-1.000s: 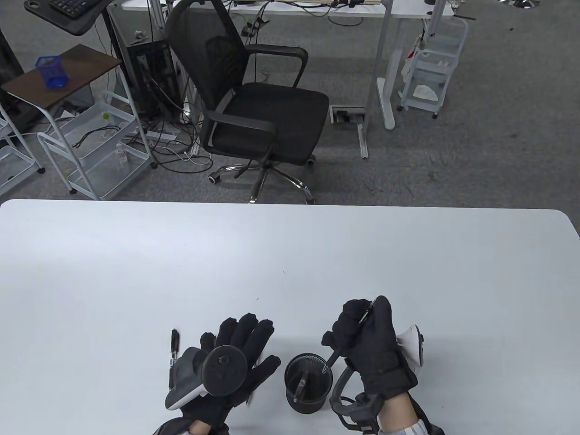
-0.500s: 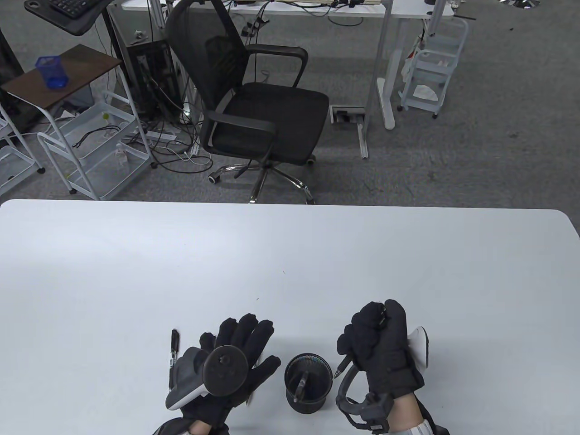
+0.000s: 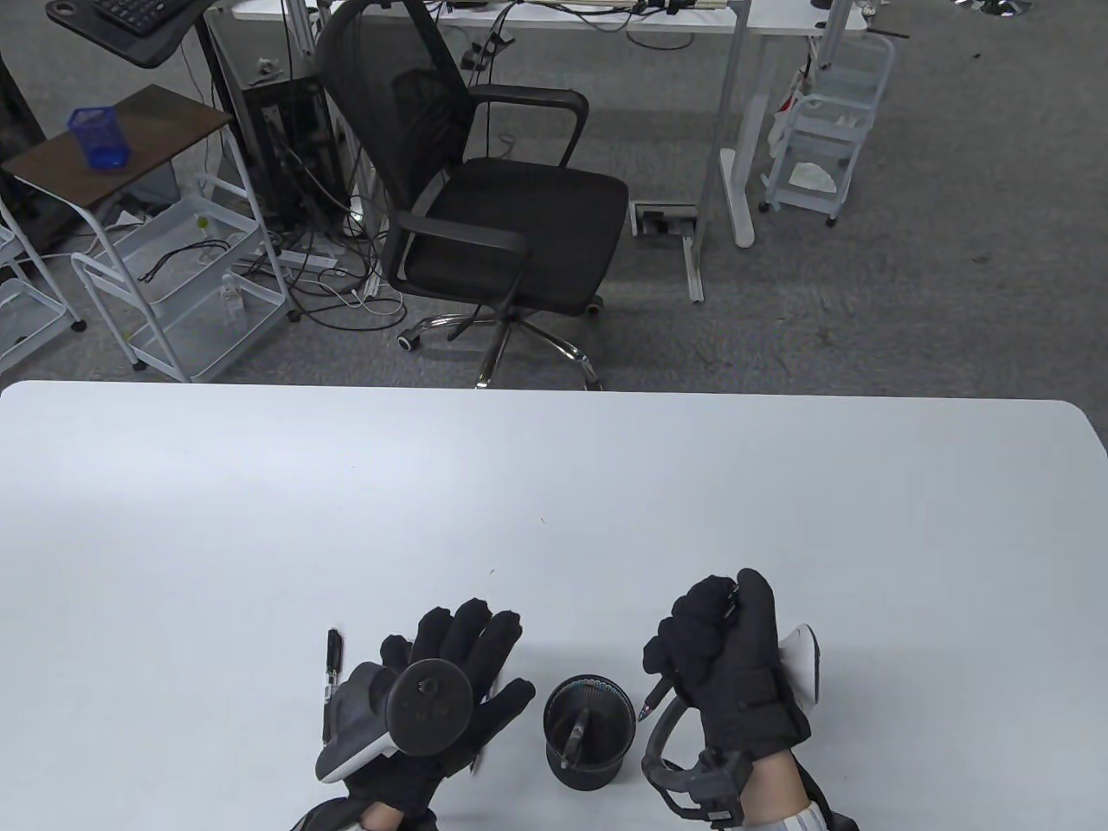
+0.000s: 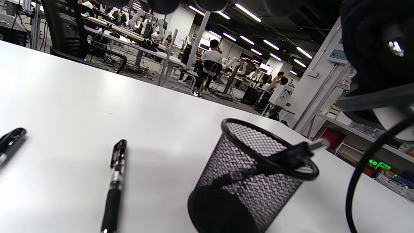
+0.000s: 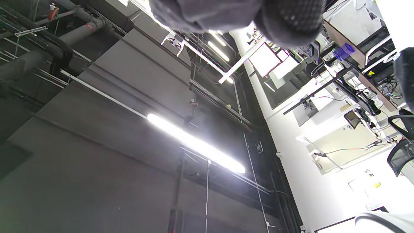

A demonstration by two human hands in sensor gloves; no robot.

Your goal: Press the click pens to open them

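Across the lower half of the table view spreads the white table (image 3: 554,485), and at its bottom edge sit the two gloved hands. At lower left the left hand (image 3: 450,684) lies flat and released, fingers spread, over one loose pen (image 4: 114,181), with another pen (image 3: 332,671) just beside it. At lower centre stands the black mesh cup (image 3: 589,731), a further pen (image 3: 573,740) leaning inside it. At lower right the right hand (image 3: 727,666) is clenched around the click pen (image 3: 653,697), thumb on its top end and its tip poking out below the fist, next to the cup. A second ago that pen's tip hung over the cup's rim; since then the fist has drawn off rightward and barely moved in the last half second (the thumb sits where the button should be). I judge the press is happening or just done; whether the nib is out is too small to tell.
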